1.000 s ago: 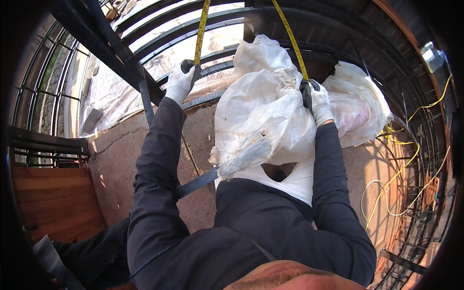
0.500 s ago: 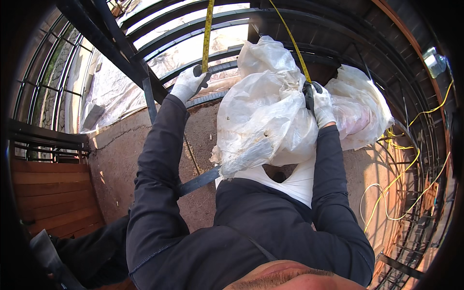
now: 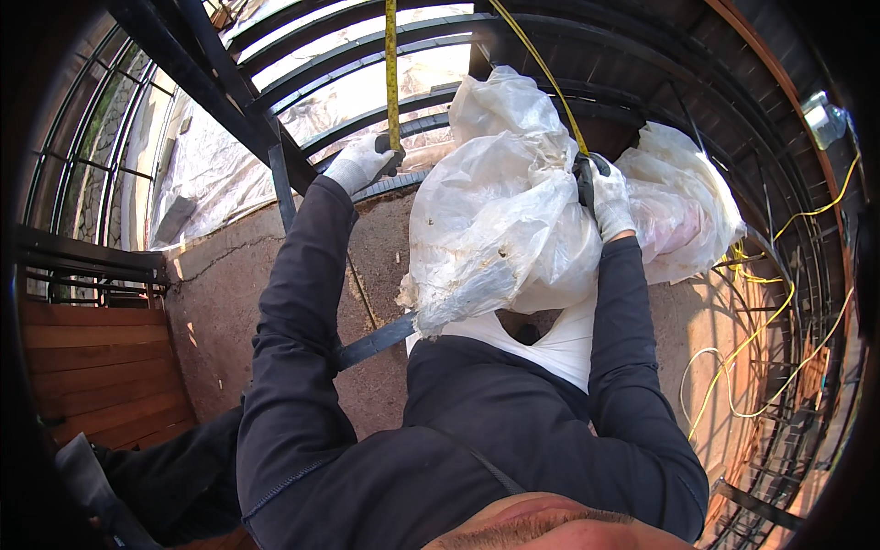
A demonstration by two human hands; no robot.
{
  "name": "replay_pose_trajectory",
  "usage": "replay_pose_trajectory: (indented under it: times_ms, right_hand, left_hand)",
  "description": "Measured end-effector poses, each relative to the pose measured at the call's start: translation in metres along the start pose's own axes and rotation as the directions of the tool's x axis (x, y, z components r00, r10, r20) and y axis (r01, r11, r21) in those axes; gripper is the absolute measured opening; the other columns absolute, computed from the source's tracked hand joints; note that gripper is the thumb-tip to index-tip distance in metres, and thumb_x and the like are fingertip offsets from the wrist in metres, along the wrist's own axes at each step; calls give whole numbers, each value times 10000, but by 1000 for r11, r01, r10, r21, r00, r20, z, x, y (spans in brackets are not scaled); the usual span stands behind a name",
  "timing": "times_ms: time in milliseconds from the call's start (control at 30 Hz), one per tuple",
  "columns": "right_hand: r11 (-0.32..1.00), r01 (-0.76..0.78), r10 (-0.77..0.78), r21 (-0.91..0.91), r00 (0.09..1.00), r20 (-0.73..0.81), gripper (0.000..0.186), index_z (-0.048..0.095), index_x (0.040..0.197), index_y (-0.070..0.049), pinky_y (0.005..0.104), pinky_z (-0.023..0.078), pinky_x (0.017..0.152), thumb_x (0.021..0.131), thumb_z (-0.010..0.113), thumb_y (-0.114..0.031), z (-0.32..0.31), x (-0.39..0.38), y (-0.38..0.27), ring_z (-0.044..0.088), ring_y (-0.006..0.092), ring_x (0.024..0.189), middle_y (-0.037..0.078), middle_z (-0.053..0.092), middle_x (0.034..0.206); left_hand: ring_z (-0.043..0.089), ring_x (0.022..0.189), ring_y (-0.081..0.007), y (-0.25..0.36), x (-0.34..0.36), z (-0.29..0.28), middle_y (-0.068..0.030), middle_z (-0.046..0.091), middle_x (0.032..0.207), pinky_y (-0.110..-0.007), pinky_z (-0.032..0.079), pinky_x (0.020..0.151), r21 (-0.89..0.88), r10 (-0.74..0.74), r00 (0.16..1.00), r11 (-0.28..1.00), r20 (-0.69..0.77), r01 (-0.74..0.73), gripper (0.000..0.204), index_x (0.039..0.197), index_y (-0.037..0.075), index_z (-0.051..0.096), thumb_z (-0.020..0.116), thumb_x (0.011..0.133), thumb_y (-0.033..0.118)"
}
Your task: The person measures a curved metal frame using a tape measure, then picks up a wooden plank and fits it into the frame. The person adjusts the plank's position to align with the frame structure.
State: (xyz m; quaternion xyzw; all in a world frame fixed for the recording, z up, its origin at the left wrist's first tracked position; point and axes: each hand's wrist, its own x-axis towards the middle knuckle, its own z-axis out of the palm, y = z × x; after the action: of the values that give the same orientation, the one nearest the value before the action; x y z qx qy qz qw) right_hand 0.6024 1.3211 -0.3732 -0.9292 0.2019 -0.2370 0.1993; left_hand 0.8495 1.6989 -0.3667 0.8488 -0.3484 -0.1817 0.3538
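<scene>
My left hand (image 3: 363, 165), in a white and dark work glove, is closed on one end of a yellow tape measure (image 3: 392, 87) beside the dark metal bars. From there the blade runs up out of view, and a second yellow length comes down to my right hand (image 3: 609, 197). That hand, gloved alike, is closed at the lower end of this length; its fingers hide most of what lies in the grip. Between my arms bulges a bundle of cloudy plastic sheeting (image 3: 504, 220), next to my right hand. A dark flat bar (image 3: 376, 341) sticks out from under it.
Dark metal rails (image 3: 357, 66) cross ahead, with pale sheeting (image 3: 220, 183) beyond them. Another plastic-wrapped bundle (image 3: 683, 206) lies right of my right hand. Yellow cords (image 3: 790, 293) trail along the right side. Wooden boards (image 3: 101, 367) stand at left; brown floor (image 3: 229, 312) lies below.
My left hand has moved slightly right and down with the tape end. The upper part of the right-hand tape length has swung left. My right hand has stayed nearly still.
</scene>
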Motion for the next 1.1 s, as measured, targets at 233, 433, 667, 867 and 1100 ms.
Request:
replay_pose_trajectory:
  times_ms: [233,433,667,867,1100]
  right_hand:
    - [994,-31,40,-106,995,89,291,633,1207,-34,378,496,979,957,541,-153,-11,-1,-18,622,332,1104,179,642,1213]
    - [999,45,-45,0,999,21,232,658,1113,-26,401,518,911,950,553,-152,-10,-1,-12,652,356,1004,195,677,1103]
    - [926,254,-245,-278,967,67,312,645,1157,-20,389,495,937,1003,489,-242,-2,-1,5,623,334,1070,171,661,1161]
    - [992,94,-98,83,994,47,345,683,1044,6,377,485,822,976,513,-286,-4,5,-6,657,283,891,158,712,976]
    - [847,434,-421,-307,900,111,279,638,1128,-50,432,523,834,860,593,-116,-9,8,2,648,365,957,175,673,1058]
  left_hand:
    - [673,756,-194,14,-11,-6,-99,700,830,-334,520,720,-7,-33,999,999,41,34,291,994,23,674,556,940,284]
    - [654,725,-163,16,-10,-7,-66,697,809,-315,507,674,99,-6,999,995,47,2,282,1009,55,686,573,938,304]
    - [647,714,-141,15,-11,-6,-51,699,799,-310,498,646,89,-67,996,994,54,62,271,1006,67,701,586,936,302]
    - [685,875,-212,9,-6,-2,-105,727,922,-334,523,801,153,-24,999,988,35,18,334,1088,79,705,629,908,350]
    - [694,872,-259,-4,1,10,-137,726,965,-354,535,821,294,-38,992,953,-117,71,371,1155,87,671,634,916,368]
